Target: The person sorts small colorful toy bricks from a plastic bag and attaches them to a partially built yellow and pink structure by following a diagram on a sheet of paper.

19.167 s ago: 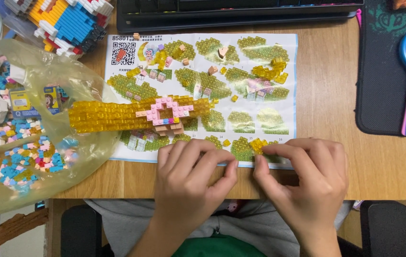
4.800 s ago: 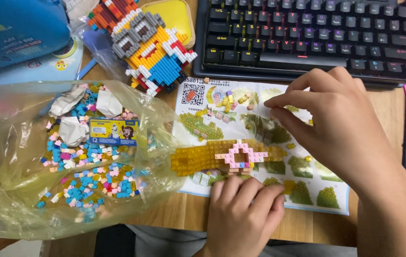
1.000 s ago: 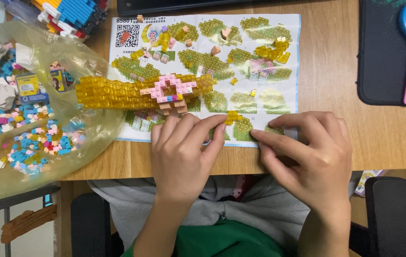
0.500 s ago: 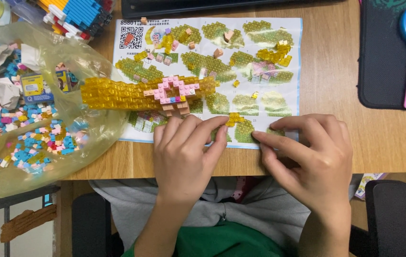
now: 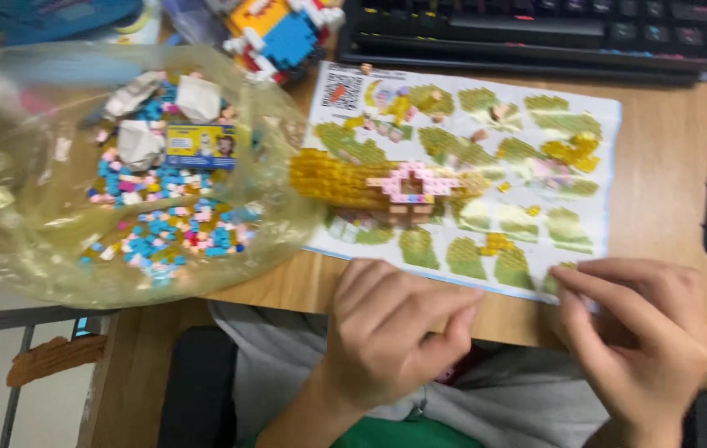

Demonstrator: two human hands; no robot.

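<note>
One instruction sheet, one keyboard, two hands.

Instruction sheet is lying flat on the desk, printed with green and yellow build steps. Its near right corner is sitting under the right hand. Yellow brick strip, bearing a pink ring, is lying across the sheet's left part.

Keyboard cut by top edge; frame blurred; left hand contents hidden.
</note>
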